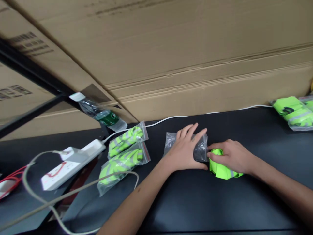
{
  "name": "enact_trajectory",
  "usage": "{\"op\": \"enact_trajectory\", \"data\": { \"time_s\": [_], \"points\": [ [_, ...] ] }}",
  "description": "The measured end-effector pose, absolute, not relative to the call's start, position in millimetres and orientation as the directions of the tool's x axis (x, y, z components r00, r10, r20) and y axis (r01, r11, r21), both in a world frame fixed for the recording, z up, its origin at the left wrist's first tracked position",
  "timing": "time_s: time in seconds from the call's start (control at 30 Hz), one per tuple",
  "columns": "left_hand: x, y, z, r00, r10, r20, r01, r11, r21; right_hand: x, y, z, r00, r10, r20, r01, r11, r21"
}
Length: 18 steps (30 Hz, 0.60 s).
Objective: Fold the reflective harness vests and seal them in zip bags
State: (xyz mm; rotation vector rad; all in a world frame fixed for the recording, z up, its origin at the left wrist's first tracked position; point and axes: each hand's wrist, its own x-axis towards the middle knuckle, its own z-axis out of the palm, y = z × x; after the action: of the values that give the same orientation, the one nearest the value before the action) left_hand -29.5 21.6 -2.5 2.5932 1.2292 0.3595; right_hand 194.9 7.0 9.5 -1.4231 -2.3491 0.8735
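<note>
On the black worktop (220, 205), a white power strip (70, 166) lies at the far left, then a tilted water bottle (102, 114) and two bagged neon-yellow reflective garments (122, 160). The left hand (184, 148) rests on a clear zip bag (201, 148), its fingers (193, 130) spread across the plastic. The right hand (232, 156) curls its fingers (216, 156) over a bundled neon-yellow reflective garment (221, 168), which sits against the bag's edge. More bagged garments (292, 112) lie at the far right.

a bunched neon-yellow reflective vest (221, 167) touches the right end of a clear plastic zip bag (201, 150).
</note>
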Motion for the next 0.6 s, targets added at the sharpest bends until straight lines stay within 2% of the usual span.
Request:
{"op": "enact_trajectory", "data": {
  "time_s": [0.17, 0.33, 0.43, 0.5, 0.6],
  "points": [
    [-31, 25, -7, 0.622, 0.782, 0.045, 0.721, -0.594, 0.356, 198, 9, 12, -0.565, 0.816, -0.121, 0.699, 0.394, -0.597],
    [-31, 14, -3, 0.628, 0.757, 0.179, 0.668, -0.643, 0.376, 202, 12, 8, -0.455, 0.885, -0.099, 0.713, 0.296, -0.635],
    [-32, 6, -2, 0.643, 0.738, 0.204, 0.647, -0.666, 0.371, 205, 13, 6, -0.388, 0.918, -0.082, 0.713, 0.243, -0.657],
    [-30, 3, -4, 0.65, 0.732, 0.206, 0.64, -0.673, 0.371, 205, 14, 6, -0.299, 0.954, -0.036, 0.746, 0.209, -0.632],
    [-25, -1, -8, 0.639, 0.74, 0.212, 0.644, -0.665, 0.379, 200, 14, 7, -0.151, 0.987, 0.052, 0.852, 0.157, -0.499]
  ]
}}
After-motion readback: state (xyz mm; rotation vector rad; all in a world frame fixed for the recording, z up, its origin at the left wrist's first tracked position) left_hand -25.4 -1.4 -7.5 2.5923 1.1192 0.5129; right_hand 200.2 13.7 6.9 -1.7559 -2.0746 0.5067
